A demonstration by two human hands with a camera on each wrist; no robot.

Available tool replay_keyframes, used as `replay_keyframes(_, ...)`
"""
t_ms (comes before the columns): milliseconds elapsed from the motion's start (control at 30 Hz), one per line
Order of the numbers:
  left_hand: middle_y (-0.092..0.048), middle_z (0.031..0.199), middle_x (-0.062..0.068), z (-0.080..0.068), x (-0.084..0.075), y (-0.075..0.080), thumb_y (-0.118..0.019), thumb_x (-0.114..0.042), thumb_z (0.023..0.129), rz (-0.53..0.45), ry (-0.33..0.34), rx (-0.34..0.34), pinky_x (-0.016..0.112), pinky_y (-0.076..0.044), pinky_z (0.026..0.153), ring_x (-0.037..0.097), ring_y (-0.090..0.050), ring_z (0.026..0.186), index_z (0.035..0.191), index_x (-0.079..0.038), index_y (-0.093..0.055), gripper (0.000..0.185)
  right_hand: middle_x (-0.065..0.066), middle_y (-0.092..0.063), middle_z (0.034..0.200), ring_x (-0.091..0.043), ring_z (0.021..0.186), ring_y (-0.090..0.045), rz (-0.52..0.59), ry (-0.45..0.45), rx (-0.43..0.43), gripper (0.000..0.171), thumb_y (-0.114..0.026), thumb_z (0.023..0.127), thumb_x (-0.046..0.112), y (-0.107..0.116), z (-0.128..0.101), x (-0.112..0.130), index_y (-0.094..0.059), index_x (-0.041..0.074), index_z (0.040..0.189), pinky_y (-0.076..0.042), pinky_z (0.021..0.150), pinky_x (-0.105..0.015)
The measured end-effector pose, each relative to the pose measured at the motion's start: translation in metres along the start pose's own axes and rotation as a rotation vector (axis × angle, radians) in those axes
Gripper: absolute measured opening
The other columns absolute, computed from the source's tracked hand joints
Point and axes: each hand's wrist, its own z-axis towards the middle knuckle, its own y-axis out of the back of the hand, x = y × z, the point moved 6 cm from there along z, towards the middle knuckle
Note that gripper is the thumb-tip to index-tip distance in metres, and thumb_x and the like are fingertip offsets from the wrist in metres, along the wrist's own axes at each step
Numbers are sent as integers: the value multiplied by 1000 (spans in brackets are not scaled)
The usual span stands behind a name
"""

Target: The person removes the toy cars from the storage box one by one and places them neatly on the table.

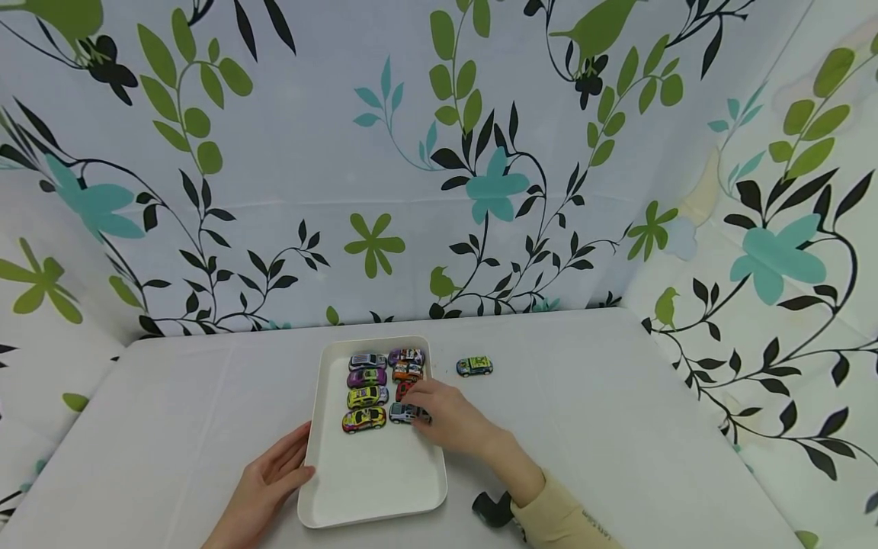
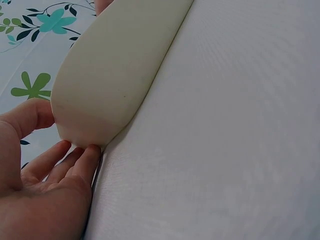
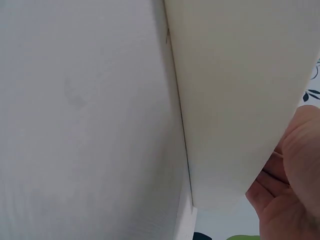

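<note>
The left hand is resting with straight fingers against the left rim of the white tray near the surface's front edge. The right hand is curling its fingers onto the grey toy car inside the tray. A green toy car is sitting just right of it.

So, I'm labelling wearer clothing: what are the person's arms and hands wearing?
Both hands are bare. The right hand comes from a pale yellow sleeve with small dark lettering near the cuff. The left hand shows no sleeve in view.
</note>
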Motion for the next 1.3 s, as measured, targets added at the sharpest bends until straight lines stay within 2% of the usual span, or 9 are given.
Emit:
replay_keyframes(300, -25, 160, 22, -1, -1, 0, -67, -7, 93, -21, -29, 5, 10, -46, 96, -17, -47, 117, 154, 5, -27, 73, -2, -66, 121, -17, 117, -62, -11, -7, 25, 31, -73, 88, 0, -1, -1, 0, -71, 9, 117, -52, 102, -29)
replay_keyframes(833, -26, 161, 19, 1, 0, -1, -67, -8, 94, -33, 14, -3, 10, -47, 96, -18, -47, 115, 155, 2, -27, 74, 1, -65, 121, -15, 116, -61, -30, -56, 69, 32, -72, 88, 3, -6, 0, -1, -72, 12, 119, -51, 102, -28)
replay_keyframes(1133, -26, 161, 18, 1, -2, 0, -67, -10, 94, -22, 21, -7, 10, -47, 96, -19, -47, 115, 155, 0, -28, 73, 4, -67, 116, -13, 107, -63, -43, -49, 97, 31, -75, 88, 8, -6, 2, 0, -72, 14, 118, -53, 96, -29)
replay_keyframes(1300, -26, 162, 18, 1, -1, 0, -67, -10, 94, -13, 37, -7, 10, -47, 96, -18, -46, 116, 156, -1, -27, 74, 4, -67, 118, -13, 109, -62, -31, -33, 99, 30, -75, 88, 8, -7, 2, -1, -72, 15, 117, -52, 97, -29)
